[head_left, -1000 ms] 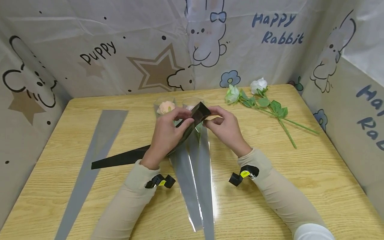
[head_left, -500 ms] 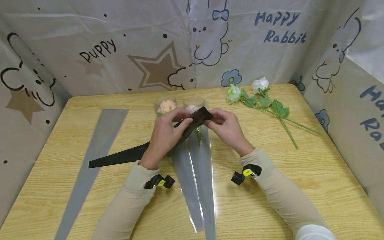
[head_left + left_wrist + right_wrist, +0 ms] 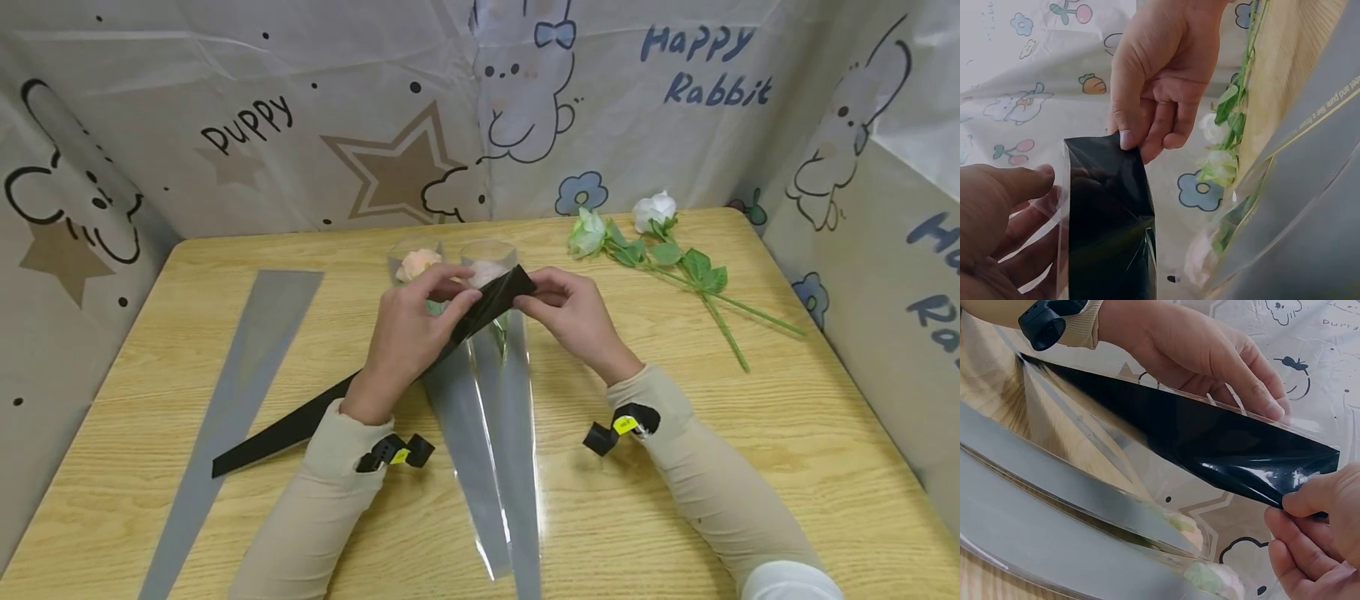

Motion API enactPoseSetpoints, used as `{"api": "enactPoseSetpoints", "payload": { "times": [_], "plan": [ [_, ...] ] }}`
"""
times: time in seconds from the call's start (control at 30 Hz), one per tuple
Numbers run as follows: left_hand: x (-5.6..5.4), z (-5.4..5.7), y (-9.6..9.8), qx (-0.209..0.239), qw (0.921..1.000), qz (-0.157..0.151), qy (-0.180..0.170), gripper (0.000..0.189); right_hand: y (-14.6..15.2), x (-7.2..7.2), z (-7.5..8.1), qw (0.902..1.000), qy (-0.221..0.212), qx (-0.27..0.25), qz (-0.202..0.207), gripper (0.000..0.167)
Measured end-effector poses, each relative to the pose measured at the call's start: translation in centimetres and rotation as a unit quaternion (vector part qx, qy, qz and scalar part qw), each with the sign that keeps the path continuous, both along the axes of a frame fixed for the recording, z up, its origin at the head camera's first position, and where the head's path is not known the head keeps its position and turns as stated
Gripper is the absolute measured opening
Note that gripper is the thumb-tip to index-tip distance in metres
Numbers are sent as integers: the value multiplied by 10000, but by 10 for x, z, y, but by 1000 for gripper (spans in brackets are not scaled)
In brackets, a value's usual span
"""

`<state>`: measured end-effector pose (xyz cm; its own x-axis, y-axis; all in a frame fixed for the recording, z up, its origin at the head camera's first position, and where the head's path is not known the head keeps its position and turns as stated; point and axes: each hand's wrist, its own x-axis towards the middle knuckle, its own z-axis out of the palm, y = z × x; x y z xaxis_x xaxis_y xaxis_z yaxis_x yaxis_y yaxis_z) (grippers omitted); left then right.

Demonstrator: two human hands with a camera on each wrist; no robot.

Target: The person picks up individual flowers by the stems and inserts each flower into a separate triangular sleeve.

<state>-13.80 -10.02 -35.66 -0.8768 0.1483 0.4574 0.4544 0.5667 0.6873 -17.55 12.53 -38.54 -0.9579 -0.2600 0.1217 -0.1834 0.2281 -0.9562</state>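
Observation:
A long, tapering black flower sleeve [image 3: 491, 302] with a clear film edge is raised over the table between both hands. My left hand [image 3: 408, 333] pinches its clear edge between thumb and fingers, a little below the wide end. At that wide end, my right hand [image 3: 576, 321] pinches a corner, its thumb [image 3: 1310, 495] on the shiny black face. The sleeve's narrow tail passes behind the left wrist and overlaps a flat grey sleeve [image 3: 247, 350]. Beneath the hands lie two grey sleeves, one with a peach rose [image 3: 417, 263], the other with a pale pink rose [image 3: 486, 272].
A greenish-white rose [image 3: 587, 233] and a white rose [image 3: 655, 212] lie with crossed green stems at the back right of the wooden table [image 3: 675, 467]. Printed cloth [image 3: 255, 67] hangs around the back and sides.
The black sleeve's wide end, spread open earlier, now looks flatter. Its narrow tail has swung down toward the front, and the right hand has shifted slightly right.

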Motion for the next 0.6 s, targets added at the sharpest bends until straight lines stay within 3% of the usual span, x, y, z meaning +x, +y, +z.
{"api": "enactPoseSetpoints", "payload": {
  "times": [0.6],
  "plan": [
    [-3, -5, -1, -91, 9999, -74, 56, 31, 5, -4, 1, 9994, -144, 259, 191, 29]
  ]
}}
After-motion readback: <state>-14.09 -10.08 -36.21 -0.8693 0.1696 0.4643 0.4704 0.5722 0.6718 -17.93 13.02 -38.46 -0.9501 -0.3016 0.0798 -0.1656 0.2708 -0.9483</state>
